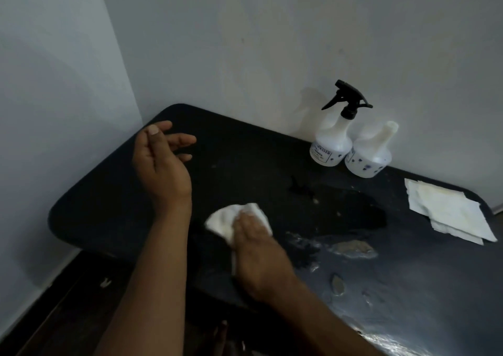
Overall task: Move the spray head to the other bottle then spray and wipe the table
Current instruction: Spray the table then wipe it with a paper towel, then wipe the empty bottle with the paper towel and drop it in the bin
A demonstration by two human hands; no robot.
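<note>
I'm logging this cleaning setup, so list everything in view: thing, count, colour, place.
table: one, black, in the room's corner, wet patches at the right and near side
bottle with spray head: one, white with black head, upright at the table's back edge by the wall
bottle without head: one, white, open neck, just right of the first bottle
folded paper towels: a small stack, white, flat at the table's right edge
crumpled towel: one, white, on the table middle under the right hand
walls: two, pale grey, behind and left
floor: dark, lower left
left hand: open, empty, raised over the table's left part
right hand: fingers pressing the crumpled towel down
</note>
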